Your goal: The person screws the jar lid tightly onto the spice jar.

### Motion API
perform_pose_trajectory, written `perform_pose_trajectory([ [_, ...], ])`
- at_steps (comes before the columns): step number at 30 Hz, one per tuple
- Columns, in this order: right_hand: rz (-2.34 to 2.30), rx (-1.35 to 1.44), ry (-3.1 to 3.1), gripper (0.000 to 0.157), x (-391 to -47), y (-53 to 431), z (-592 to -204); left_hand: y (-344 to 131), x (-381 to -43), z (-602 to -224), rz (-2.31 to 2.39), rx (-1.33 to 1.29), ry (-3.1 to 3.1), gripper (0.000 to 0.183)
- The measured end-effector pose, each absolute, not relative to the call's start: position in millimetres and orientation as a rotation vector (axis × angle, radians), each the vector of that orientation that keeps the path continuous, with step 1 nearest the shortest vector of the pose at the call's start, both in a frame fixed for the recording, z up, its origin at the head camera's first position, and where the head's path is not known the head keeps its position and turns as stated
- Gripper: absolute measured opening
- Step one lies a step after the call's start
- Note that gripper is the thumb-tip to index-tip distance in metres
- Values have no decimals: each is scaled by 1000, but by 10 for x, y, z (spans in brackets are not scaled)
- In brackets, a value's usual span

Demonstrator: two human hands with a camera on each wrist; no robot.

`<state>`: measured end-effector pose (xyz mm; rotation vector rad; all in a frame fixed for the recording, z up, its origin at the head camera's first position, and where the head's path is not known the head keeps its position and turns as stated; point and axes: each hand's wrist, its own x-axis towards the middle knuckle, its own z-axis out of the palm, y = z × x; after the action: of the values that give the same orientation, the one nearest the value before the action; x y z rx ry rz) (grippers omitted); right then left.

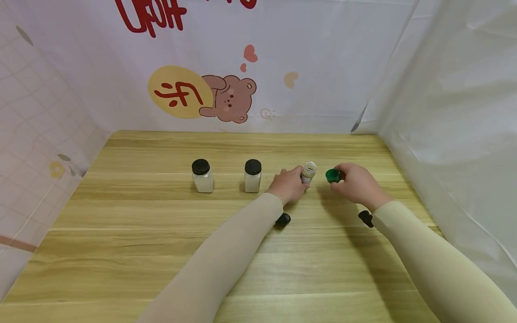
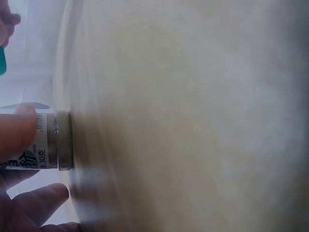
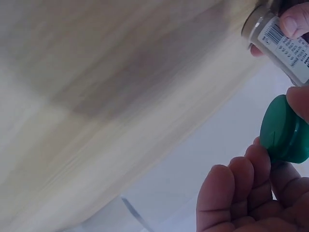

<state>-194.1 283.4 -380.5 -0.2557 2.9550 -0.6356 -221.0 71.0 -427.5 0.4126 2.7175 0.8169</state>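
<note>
My left hand (image 1: 287,185) grips a small clear spice jar (image 1: 308,174) standing on the wooden table. Its mouth is uncovered, and a printed white label (image 3: 288,47) wraps its side in the right wrist view. Just to the right, my right hand (image 1: 358,184) pinches a green cap (image 1: 333,176) between thumb and fingers, apart from the jar. In the right wrist view the green cap (image 3: 282,129) sits near the jar, while the other fingers extend below it. The left wrist view shows the left thumb (image 2: 21,133) against the labelled jar (image 2: 50,140).
Two square-sided jars with black lids, one farther left (image 1: 203,177) and one nearer my left hand (image 1: 252,176), stand upright with whitish contents. The wooden table (image 1: 133,233) meets a printed cloth backdrop (image 1: 323,54) behind and white cloth (image 1: 456,112) at the right.
</note>
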Motion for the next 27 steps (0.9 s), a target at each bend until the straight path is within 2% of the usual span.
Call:
perform_pose_trajectory([
  [10,-610,-313,2967,36,-2066,2706,-3742,741,-2240,-4227,807,371,2711,46],
  [27,-611,-351,2949,36,-2165,2633,-3671,769,-2298,-4231,816,354,2713,45],
])
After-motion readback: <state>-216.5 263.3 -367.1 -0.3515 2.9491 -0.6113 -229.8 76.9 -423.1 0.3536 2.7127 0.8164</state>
